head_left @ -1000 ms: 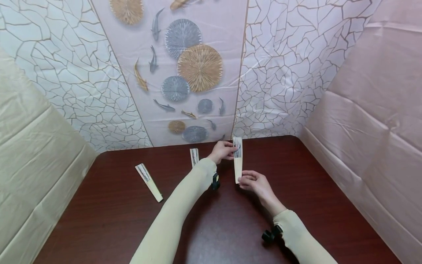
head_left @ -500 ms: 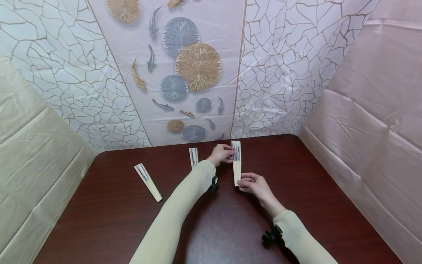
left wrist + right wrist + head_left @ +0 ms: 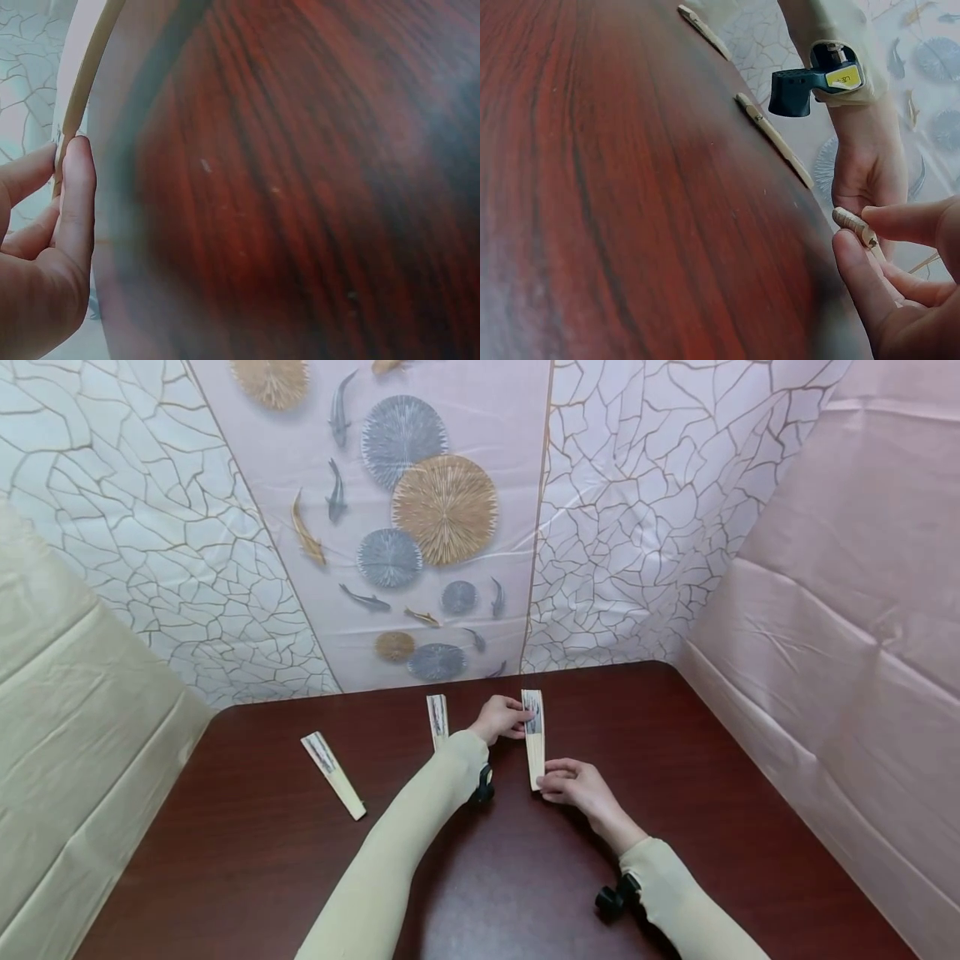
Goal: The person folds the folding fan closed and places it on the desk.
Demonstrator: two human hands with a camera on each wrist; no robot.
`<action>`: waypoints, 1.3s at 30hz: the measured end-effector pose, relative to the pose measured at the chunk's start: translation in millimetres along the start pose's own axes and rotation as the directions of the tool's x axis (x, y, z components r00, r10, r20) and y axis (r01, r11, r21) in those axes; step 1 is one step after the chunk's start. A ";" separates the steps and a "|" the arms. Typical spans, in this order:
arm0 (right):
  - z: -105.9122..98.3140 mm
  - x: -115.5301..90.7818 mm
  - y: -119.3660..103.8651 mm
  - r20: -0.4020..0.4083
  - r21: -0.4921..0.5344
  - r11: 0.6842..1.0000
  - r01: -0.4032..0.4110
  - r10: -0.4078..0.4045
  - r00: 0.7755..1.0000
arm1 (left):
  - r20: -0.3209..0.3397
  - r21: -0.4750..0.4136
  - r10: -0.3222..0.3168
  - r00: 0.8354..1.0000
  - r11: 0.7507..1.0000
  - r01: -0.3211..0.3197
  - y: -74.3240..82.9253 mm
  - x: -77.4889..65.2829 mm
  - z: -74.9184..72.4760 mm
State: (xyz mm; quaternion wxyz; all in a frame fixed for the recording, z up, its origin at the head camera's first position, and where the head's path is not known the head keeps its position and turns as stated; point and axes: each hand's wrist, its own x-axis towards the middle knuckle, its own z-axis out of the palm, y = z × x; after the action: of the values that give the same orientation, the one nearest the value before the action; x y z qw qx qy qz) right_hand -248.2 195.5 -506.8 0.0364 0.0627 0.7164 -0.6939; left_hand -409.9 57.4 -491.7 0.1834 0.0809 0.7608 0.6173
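A folded hand fan (image 3: 535, 745), pale ribs below and a printed grey-and-white leaf above, stands between both hands towards the back of the table. My left hand (image 3: 498, 718) pinches it by the leaf; in the left wrist view the thumb (image 3: 79, 176) lies along one side of the fan and other fingers meet the opposite side. Down at the rib end, my right hand (image 3: 579, 787) pinches it between thumb and fingers. The right wrist view shows that rib end (image 3: 855, 226) from close by. Whether the fan touches the table cannot be told.
Two more folded fans lie on the dark red-brown table (image 3: 247, 860): one at the left (image 3: 334, 777), another near the back edge (image 3: 437, 718), partly behind the left sleeve (image 3: 405, 835). Patterned cloth (image 3: 600, 527) hangs behind the table, with plain cloth at both sides.
The held fan and both hands have come slightly nearer and lower in the head view, with the same grip. The other two fans stay in place; the view itself has shifted a little.
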 end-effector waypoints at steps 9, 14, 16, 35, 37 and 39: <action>0.8 -0.5 5.0 0.014 -0.013 1.000 -0.024 0.024 1.000 | 0.001 0.000 -0.024 1.000 1.000 0.024 -8.7 -1.5 0.1; 1.6 -1.7 6.6 0.027 -0.027 0.999 -0.028 0.029 0.999 | -0.012 0.010 -0.024 1.000 1.000 0.024 -10.0 -2.6 2.1; 1.5 -1.8 6.8 0.032 -0.032 0.999 -0.029 0.030 0.999 | -0.024 0.021 -0.023 0.999 1.000 0.023 -10.5 -2.6 3.0; 5.1 -5.9 8.8 -0.006 -0.126 0.991 -0.049 0.049 0.999 | -0.053 0.109 -0.039 0.998 0.993 0.045 -12.3 -11.6 2.9; 3.7 -6.5 7.7 -0.005 -0.133 0.990 -0.040 0.040 0.999 | -0.049 0.119 -0.033 0.998 0.992 0.038 -11.8 -8.8 4.0; 1.3 -7.0 5.7 0.000 -0.143 0.989 -0.028 0.028 1.000 | -0.041 0.128 -0.024 0.999 0.991 0.029 -10.0 -6.3 4.9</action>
State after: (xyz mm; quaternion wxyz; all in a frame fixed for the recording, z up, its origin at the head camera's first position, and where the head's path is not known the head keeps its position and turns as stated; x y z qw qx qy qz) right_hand -240.5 194.1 -511.4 0.0515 0.0692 0.7634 -0.6402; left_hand -401.2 57.5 -501.0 0.1710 0.0702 0.8034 0.5660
